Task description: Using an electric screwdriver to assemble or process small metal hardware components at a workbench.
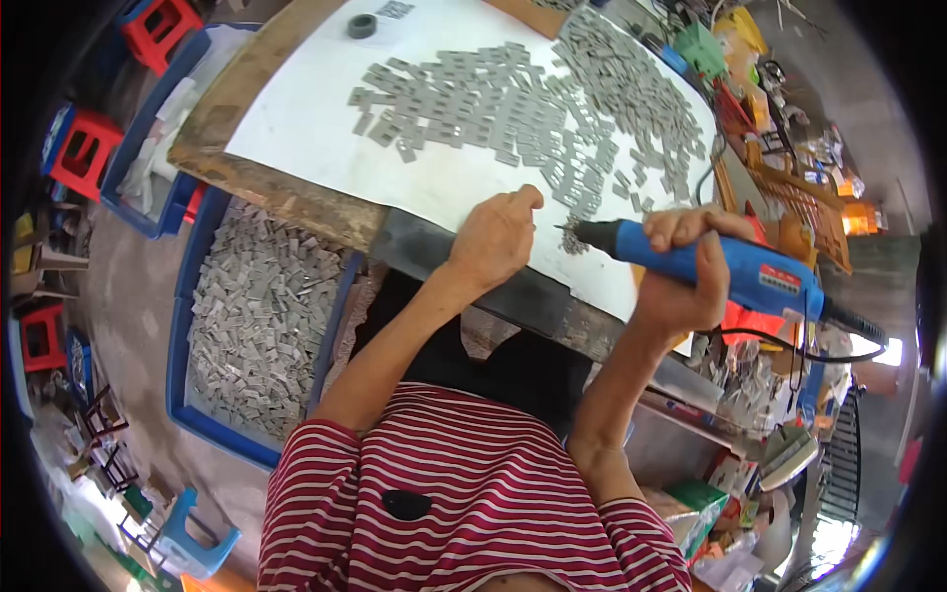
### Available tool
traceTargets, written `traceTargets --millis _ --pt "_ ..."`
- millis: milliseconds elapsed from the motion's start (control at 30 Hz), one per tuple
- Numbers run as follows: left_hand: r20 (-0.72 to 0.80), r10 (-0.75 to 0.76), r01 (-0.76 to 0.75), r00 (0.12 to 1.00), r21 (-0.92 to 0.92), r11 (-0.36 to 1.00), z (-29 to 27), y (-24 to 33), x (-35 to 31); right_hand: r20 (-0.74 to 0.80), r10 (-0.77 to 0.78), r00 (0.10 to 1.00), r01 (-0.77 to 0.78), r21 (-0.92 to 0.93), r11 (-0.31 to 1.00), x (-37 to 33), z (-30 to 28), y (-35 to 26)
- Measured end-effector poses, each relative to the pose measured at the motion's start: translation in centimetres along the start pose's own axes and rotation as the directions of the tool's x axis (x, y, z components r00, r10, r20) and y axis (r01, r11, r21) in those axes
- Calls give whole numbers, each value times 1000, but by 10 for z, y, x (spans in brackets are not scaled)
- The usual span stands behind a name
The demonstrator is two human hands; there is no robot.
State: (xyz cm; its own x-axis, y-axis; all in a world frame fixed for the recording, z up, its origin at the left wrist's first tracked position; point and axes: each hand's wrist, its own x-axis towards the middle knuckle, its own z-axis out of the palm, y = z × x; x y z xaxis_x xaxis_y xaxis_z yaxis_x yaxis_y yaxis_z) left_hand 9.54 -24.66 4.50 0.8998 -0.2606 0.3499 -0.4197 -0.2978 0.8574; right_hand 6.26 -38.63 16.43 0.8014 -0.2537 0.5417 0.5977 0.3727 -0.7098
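Observation:
My right hand [686, 286] is wrapped round a blue electric screwdriver [750, 261]. The tool lies nearly level, its black nose and thin bit pointing left over the table's near edge. Close to that tip, my left hand [496, 237] is closed, its fingers curled and pressed together; whatever they hold, if anything, is hidden. Just under the bit is a small pile of tiny screws [574, 242]. Beyond my hands, many flat grey metal plates [483, 104] are spread in rows on the white table sheet [296, 113]. A denser heap of small grey metal parts [631, 84] lies farther right.
A blue crate [178, 385] full of grey metal pieces stands below the table at left. Another blue bin [148, 217] sits beyond it. A tape roll [362, 27] rests at the far left. The screwdriver's black cord [838, 355] loops at right. Red stools [84, 153] stand on the floor.

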Motion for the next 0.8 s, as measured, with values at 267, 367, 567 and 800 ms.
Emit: traceTargets --millis 267,367,567,800 --pt "-46 7 -7 999 -1 1000 -2 -1 4 38 -20 999 21 -27 999 -5 5 -15" --pt "-59 -29 26 998 -50 998 -3 0 5 20 -41 999 42 -36 998 -5 -1 -20" --pt "-236 117 -103 965 75 992 -8 2 4 13 -27 1000 28 -53 998 -3 -10 -18" --pt "-420 -86 272 903 406 872 -69 -5 0 43 -38 998 41 -81 996 -4 -21 -22"
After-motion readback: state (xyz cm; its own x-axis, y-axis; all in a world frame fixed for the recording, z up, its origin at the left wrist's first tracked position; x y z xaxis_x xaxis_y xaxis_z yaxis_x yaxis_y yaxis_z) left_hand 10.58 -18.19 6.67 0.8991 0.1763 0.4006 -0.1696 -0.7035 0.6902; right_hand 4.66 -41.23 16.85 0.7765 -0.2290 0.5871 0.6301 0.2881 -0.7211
